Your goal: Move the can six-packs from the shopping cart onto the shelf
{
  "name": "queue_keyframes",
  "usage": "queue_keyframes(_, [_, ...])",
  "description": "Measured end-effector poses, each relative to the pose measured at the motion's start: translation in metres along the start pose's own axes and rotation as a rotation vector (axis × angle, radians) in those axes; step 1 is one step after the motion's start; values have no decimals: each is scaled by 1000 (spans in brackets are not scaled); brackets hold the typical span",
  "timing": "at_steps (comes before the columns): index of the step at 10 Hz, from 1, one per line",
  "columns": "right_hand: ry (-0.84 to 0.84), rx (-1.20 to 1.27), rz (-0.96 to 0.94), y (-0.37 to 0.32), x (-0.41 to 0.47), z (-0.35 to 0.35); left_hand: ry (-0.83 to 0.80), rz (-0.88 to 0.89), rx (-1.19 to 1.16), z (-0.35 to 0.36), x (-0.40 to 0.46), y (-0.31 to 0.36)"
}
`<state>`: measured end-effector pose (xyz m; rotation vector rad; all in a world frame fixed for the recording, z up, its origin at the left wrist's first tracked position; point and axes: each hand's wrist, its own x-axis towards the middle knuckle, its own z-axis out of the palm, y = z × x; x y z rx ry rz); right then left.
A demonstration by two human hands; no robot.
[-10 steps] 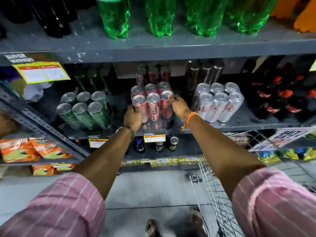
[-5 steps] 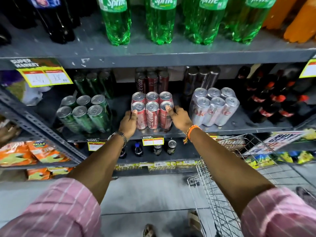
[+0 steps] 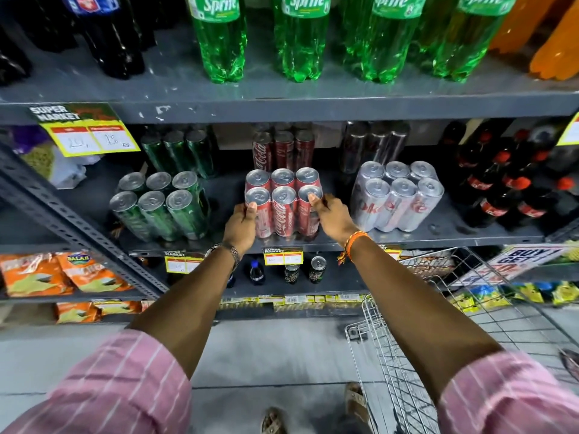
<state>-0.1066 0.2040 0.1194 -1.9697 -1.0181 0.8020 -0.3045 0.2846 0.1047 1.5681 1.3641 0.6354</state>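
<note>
The left hand presses its palm and thumb against the left side of the shrink-wrapped six-pack of red cola cans, while the right hand grips the pack's right front corner, fingertips over the rim of the nearest can. Both hands grasp this pack, which stands upright near the front edge of the grey metal shelf. A metal watch sits on the left wrist and an orange thread band on the right; both arms come out of pink striped sleeves. Just left of the red pack stands a wrapped six-pack of green cans, and just right a wrapped six-pack of silver cans, each apart from it by a narrow gap. Further cans stand behind them in shadow. Tall green plastic soda bottles line the shelf above. The wire shopping cart stands at lower right, beside the right forearm, on the grey floor.
</note>
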Motion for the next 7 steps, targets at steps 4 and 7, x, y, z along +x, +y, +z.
queue_keyframes(4, [25, 19, 27, -7, -3, 2, -28, -67, -51, 0, 7, 6])
queue_keyframes(7, [230, 367, 24, -5, -19, -6, 485, 365, 13, -5, -48, 33])
